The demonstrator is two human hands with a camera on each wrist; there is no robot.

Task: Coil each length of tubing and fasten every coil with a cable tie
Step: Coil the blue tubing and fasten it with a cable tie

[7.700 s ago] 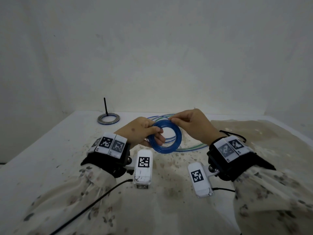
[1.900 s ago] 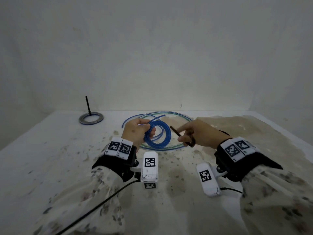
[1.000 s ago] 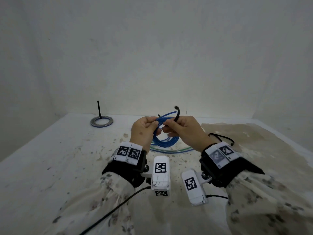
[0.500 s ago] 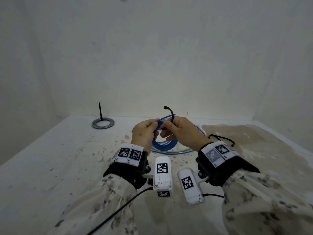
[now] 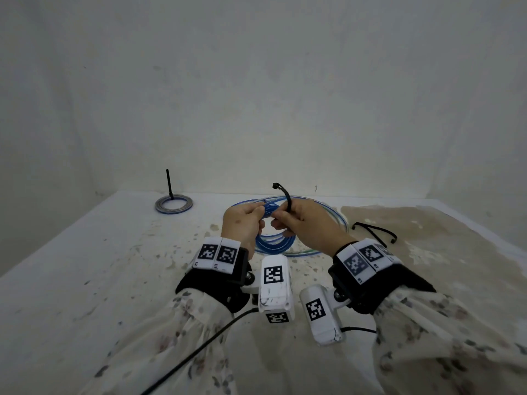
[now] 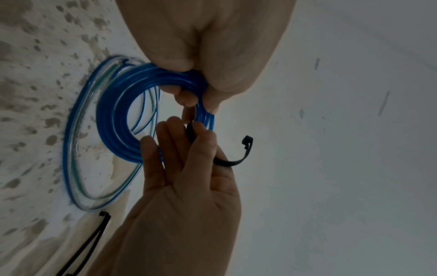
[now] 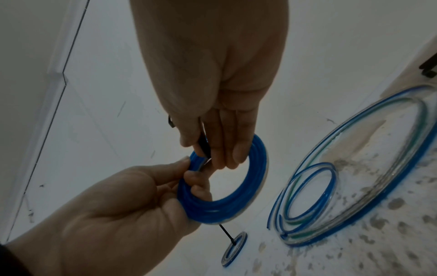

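Both hands have drawn closer together since a moment ago: left hand grips the blue coil above the surface, right hand fingers pinch the black cable tie at the coil's 12 o'clock.

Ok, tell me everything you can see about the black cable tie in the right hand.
The black cable tie is a thin, flat strap that looks like plastic, with a small square head at its free end. The right hand pinches it between thumb and fingers beside the blue tubing coil, which the left hand grips. The free end arches up and over, head in the air. It is not closed into a loop; whether its other end goes through the coil is hidden.
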